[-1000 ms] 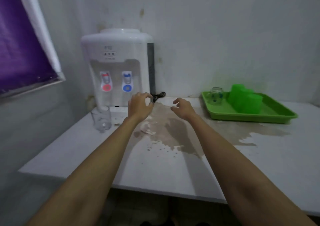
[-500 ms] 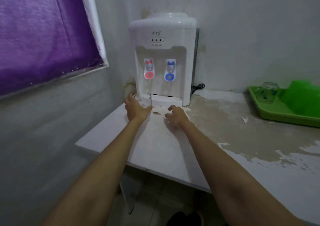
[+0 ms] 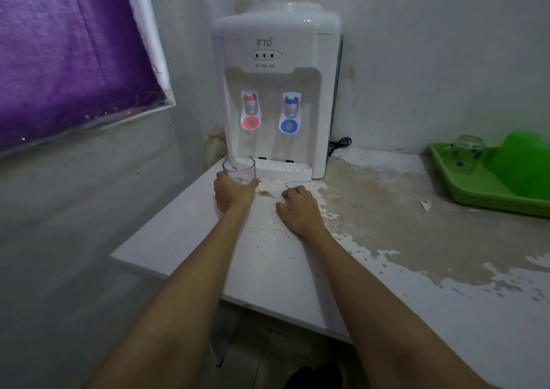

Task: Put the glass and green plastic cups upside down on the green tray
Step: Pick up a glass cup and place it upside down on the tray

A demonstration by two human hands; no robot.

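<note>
A clear glass cup (image 3: 239, 169) stands upright on the white counter, just left of the water dispenser's drip tray. My left hand (image 3: 233, 193) wraps around its lower part from the near side. My right hand (image 3: 299, 208) rests palm down on the counter a little to the right, holding nothing. At the far right edge sits the green tray (image 3: 464, 193), carrying an upside-down glass cup with dots (image 3: 467, 153) and green plastic cups (image 3: 523, 162) turned upside down; the frame cuts these off.
A white water dispenser (image 3: 275, 91) with red and blue taps stands against the back wall, a black cord (image 3: 339, 144) beside it. The counter (image 3: 387, 225) has peeling, stained patches. The counter's left edge drops off beside the glass. A purple-covered window (image 3: 68, 52) is on the left wall.
My view turned left and closer to the dispenser. My left hand reached to the clear glass and closed around it; my right hand dropped onto the counter.
</note>
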